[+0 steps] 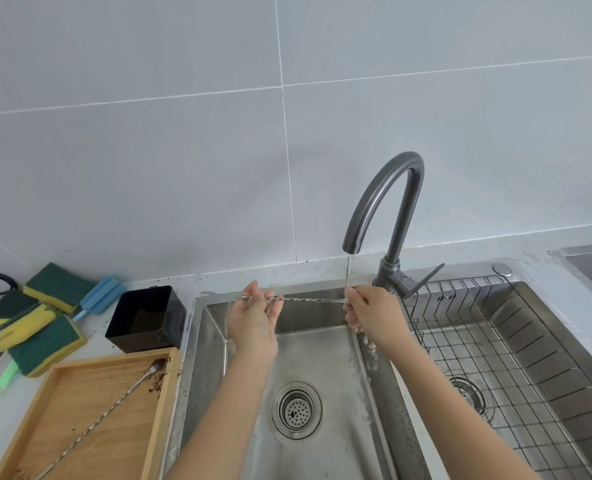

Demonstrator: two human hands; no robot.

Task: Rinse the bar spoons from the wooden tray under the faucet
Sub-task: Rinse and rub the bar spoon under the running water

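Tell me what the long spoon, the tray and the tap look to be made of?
The bar spoon held under the water looks like polished steel: thin, silvery, with a twisted, shiny stem. The tray seems to be pale unvarnished wood, matte with visible grain, possibly bamboo. The faucet looks like metal with a dark brushed finish, grey with soft highlights; a coating cannot be ruled out.

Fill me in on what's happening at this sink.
A person is rinsing a bar spoon under the running faucet. The left hand holds one end and the right hand grips the other end right under the water stream, with the spoon held level over the sink. A second bar spoon lies in the wooden tray on the counter to the left, with dark grounds around its bowl, not yet rinsed.
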